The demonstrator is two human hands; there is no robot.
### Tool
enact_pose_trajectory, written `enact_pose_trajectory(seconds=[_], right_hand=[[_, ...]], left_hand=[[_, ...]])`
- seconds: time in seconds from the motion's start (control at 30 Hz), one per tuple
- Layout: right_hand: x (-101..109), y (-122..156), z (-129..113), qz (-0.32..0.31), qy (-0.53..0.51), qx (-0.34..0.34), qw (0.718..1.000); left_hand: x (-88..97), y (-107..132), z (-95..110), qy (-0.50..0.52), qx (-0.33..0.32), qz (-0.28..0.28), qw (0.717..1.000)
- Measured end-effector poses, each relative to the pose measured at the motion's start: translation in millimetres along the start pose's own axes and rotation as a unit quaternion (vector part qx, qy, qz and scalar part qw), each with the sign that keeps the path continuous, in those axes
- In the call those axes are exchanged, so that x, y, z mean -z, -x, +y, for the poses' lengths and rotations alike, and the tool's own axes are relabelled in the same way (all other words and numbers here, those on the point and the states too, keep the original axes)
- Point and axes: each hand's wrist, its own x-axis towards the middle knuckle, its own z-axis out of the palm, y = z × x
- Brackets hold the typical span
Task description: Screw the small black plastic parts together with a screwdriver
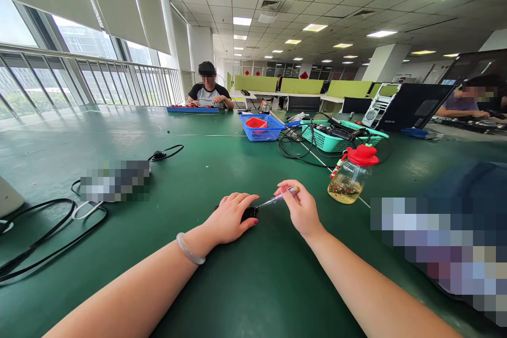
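A small black part lies on the green table, mostly covered by my left hand. My left fingers wrap over it and hold it down; what kind of part it is I cannot make out. In my right hand is a screwdriver with a clear purplish handle, pinched between thumb and fingers. Its shaft slants down to the left, and the tip is at the right end of the black part. Whether the tip sits in a screw is too small to tell.
Right of my hand stands a glass bottle with a red lid. Farther back are a blue basket, a green basket with cables, and a black monitor. Black cables run across the left. People sit at the far end and right.
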Motion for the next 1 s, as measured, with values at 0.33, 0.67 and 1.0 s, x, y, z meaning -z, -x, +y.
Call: enact_pose_trajectory(seconds=[0.33, 0.67, 1.0], right_hand=[[11.3, -22.0, 29.7, 0.17, -0.191, -0.13, 0.958], [10.9, -26.8, 43.9, 0.185, -0.196, -0.165, 0.949], [11.0, -31.6, 48.8, 0.182, -0.176, -0.168, 0.953]], left_hand=[[3.4, -1.4, 4.1, 0.001, -0.025, -0.023, 0.999], [2.1, 2.1, 14.0, -0.051, -0.035, -0.013, 0.998], [5.2, 14.4, 6.0, -0.077, 0.033, 0.006, 0.996]])
